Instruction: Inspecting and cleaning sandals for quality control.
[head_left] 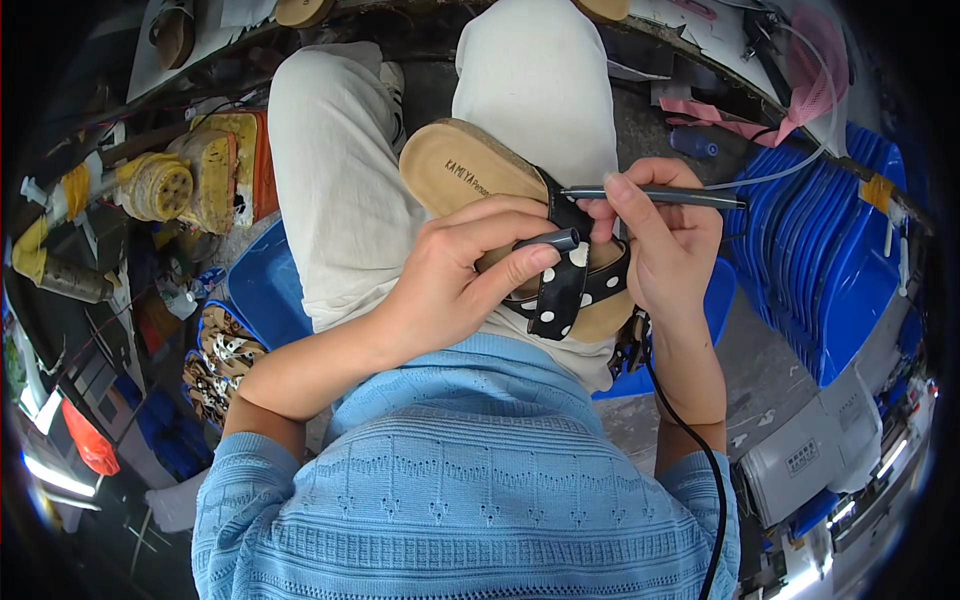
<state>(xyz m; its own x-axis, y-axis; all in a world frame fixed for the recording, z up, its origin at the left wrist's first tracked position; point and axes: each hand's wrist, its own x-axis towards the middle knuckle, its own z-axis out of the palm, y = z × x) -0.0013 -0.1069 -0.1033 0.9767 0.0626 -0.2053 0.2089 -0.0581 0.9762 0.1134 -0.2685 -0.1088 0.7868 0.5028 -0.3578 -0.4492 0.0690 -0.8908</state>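
Observation:
A sandal (pixel 437 168) lies across my lap, with a tan footbed and black straps with white dots (pixel 563 293). My left hand (pixel 447 262) is closed over its middle, and a dark pen cap (pixel 562 239) sticks out between thumb and fingers. In my right hand (pixel 668 240), a slim dark grey marker pen (pixel 690 196) is pinched near its middle. Its tip points left and meets the upper edge of the black strap. The right fingertips rest close to that strap. My left palm hides part of the footbed.
Stacked blue plastic trays (pixel 820 260) stand on the right, grey boxes (pixel 815 450) below them. A workbench edge (pixel 740 75) runs along the far side, with pink mesh (pixel 815 75). On the left are a yellow-stained pot (pixel 160 188) and patterned straps (pixel 225 350). A black cable (pixel 700 440) passes my right arm.

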